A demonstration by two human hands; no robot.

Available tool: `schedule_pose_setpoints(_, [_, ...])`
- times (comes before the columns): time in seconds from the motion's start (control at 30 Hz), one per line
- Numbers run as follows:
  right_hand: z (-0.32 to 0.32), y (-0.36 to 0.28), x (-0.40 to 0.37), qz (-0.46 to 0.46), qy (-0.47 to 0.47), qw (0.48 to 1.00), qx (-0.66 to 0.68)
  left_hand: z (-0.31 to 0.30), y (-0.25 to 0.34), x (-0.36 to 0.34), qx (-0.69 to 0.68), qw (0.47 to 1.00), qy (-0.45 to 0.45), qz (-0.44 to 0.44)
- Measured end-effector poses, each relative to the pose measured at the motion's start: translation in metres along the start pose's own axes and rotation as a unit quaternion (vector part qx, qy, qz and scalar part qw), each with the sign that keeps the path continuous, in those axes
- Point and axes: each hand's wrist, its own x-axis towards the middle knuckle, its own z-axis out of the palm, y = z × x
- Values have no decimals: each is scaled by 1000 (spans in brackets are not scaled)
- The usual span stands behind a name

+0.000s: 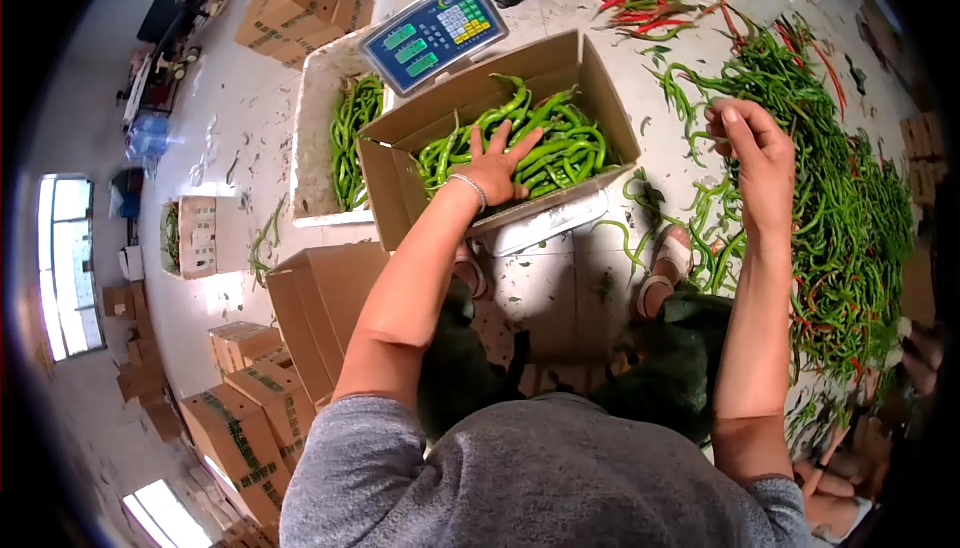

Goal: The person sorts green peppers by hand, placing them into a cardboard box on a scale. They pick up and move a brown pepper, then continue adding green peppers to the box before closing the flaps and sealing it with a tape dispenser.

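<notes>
My left hand (492,165) lies with fingers spread on the green chili peppers (568,156) inside an open cardboard box (612,98). The box rests on a scale platform (550,225), below the scale's display panel (434,35) with its lit green readouts. To the right, my right hand (757,143) is raised over the floor beside the big chili pile, fingers curled and thumb against them. Thin green chilies show right by its fingertips; I cannot tell what is pinched there.
A large pile of green and red chilies (850,218) covers the floor at right. A white foam box (308,148) with green chilies stands left of the scale. Cardboard boxes (235,428) are stacked at lower left. Another person's arm (830,478) shows at lower right.
</notes>
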Motion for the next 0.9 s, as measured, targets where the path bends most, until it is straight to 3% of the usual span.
schedule_pose_setpoints(0.1, [-27,-4,-2,-46,36,998,-24,25,-16,23,45,995,50,74])
schedule_pose_setpoints(0.13, [-41,-15,-10,-64,68,995,-20,22,-15,23,85,992,32,91])
schedule_pose_setpoints(0.2, [-78,-36,-32,-109,155,972,142,39,-29,33,50,987,73,132])
schedule_pose_setpoints(0.27, [-136,-33,-61,-148,249,951,112,44,-34,37,33,988,81,129])
schedule_pose_setpoints(0.33, [-182,-9,-91,-104,343,934,13,38,-23,29,2,985,85,149])
schedule_pose_setpoints(0.37, [-209,20,-107,-85,330,940,-23,41,-24,31,0,986,84,146])
schedule_pose_setpoints(0.43, [-253,89,-147,72,340,937,-32,40,-26,34,1,987,76,141])
schedule_pose_setpoints(0.5, [-279,179,-199,241,402,882,-34,42,-37,43,43,987,68,141])
schedule_pose_setpoints(0.57, [-273,245,-232,320,417,850,-25,49,-52,56,112,982,56,139])
schedule_pose_setpoints(0.63, [-259,299,-241,373,363,854,11,48,-53,60,99,983,52,142])
schedule_pose_setpoints(0.67, [-250,326,-239,356,341,870,10,46,-55,59,82,984,53,152])
schedule_pose_setpoints(0.7, [-238,353,-232,356,344,868,-36,46,-66,55,39,989,39,135])
schedule_pose_setpoints(0.73, [-226,401,-216,281,298,874,-261,39,-70,63,5,993,21,120])
schedule_pose_setpoints(0.8, [-217,427,-194,298,237,885,-268,-1,-14,31,-35,985,-8,167])
schedule_pose_setpoints(0.87, [-206,442,-170,451,211,836,-231,-30,-12,24,-181,982,28,45])
schedule_pose_setpoints(0.9, [-207,441,-160,475,132,824,-279,-41,-20,20,-223,972,75,1])
